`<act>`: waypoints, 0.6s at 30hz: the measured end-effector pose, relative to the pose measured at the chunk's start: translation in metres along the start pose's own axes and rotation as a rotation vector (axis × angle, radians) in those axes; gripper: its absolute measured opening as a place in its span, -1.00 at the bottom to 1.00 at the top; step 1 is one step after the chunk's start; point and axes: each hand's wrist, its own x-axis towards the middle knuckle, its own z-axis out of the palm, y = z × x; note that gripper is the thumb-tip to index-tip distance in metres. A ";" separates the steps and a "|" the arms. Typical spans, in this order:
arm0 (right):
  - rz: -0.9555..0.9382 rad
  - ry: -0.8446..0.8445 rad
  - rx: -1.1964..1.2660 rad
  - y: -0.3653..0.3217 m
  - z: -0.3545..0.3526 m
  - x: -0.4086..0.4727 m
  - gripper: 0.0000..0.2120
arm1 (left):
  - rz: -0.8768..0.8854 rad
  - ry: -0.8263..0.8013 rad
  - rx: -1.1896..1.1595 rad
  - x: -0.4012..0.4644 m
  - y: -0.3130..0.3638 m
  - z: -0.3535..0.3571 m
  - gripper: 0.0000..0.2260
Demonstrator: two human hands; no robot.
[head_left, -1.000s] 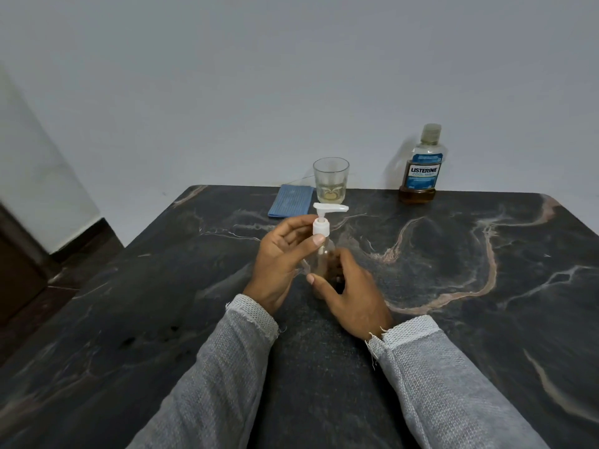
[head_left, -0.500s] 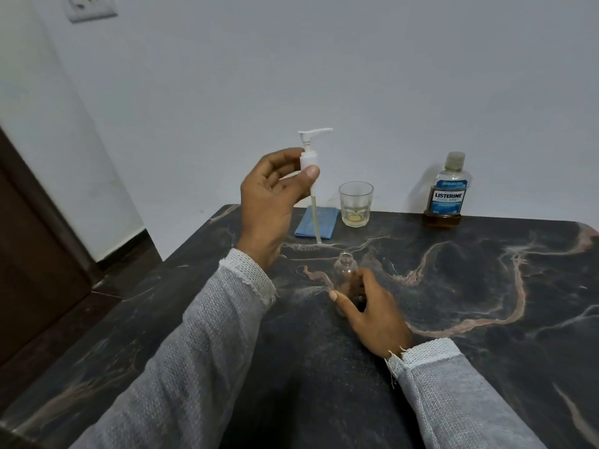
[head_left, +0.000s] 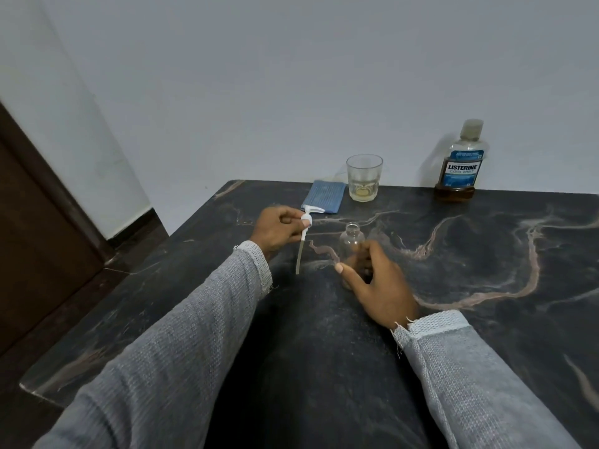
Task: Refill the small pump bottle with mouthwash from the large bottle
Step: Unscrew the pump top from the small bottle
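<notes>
The small clear bottle [head_left: 351, 238] stands open-necked on the dark marble table [head_left: 486, 286], with my right hand [head_left: 377, 285] wrapped around its lower body. My left hand [head_left: 277, 230] pinches the white pump head [head_left: 80, 218], held to the left of the bottle with its long dip tube pointing down just above the tabletop. The large Listerine bottle [head_left: 462, 163] stands capped at the back right edge, with a little amber liquid at its bottom.
A drinking glass [head_left: 364, 177] with a bit of yellowish liquid stands at the back edge. A folded blue cloth [head_left: 325, 196] lies just left of it. The table's left edge drops to the floor beside a dark door [head_left: 39, 241].
My left hand has pulled the pump head out of the small bottle, raised it high, then lowered it to the left near the table. My right hand stays on the bottle.
</notes>
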 end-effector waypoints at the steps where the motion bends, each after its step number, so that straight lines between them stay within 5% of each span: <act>1: -0.001 0.003 0.005 0.000 0.000 0.000 -0.66 | -0.006 -0.004 0.009 0.004 -0.006 0.000 -0.83; 10: 0.025 0.011 0.016 -0.002 0.000 0.000 -0.58 | 0.113 0.005 0.297 0.020 -0.037 0.001 -0.80; 18: 0.023 0.011 0.020 -0.003 -0.001 0.000 -0.58 | 0.134 0.032 0.314 0.016 -0.040 0.006 -0.78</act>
